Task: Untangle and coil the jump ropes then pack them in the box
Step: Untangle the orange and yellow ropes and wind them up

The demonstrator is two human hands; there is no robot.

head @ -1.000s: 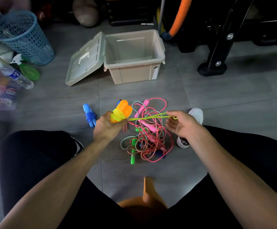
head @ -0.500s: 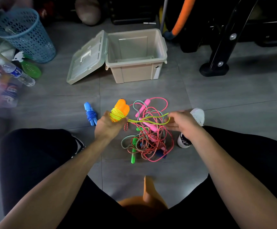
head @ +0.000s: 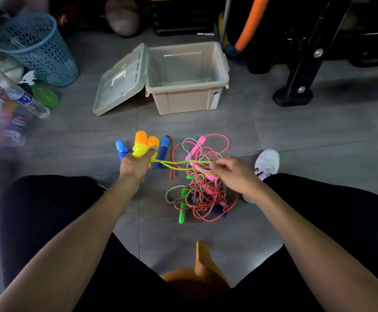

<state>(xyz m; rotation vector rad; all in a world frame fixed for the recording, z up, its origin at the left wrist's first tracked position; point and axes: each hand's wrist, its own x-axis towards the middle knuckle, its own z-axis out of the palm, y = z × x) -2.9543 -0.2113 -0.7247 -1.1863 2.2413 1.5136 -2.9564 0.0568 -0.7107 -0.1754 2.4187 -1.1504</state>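
Observation:
My left hand [head: 136,166] grips the orange handles [head: 144,138] of a yellow jump rope, with yellow cord coiled round them. The loose yellow loop [head: 179,165] runs right to my right hand [head: 233,172], which pinches its end. Under that hand lies a tangle of pink, red and green ropes [head: 202,190] with pink and green handles. A blue handle [head: 163,152] lies beside the orange ones. A coiled blue rope [head: 121,149] lies just left of my left hand. The beige box [head: 187,100] stands open and empty behind, its lid [head: 120,79] leaning at its left.
A blue mesh basket [head: 39,48], a water bottle [head: 24,100] and a clear bin [head: 1,122] stand at the left. Black equipment legs [head: 296,95] stand at the back right. My white shoe [head: 265,164] is by the tangle. An orange stool [head: 197,273] is under me.
My right hand has moved left towards the tangle with the yellow loop, which now hangs slacker. My left hand shifted a little left, uncovering a blue handle beside the orange ones.

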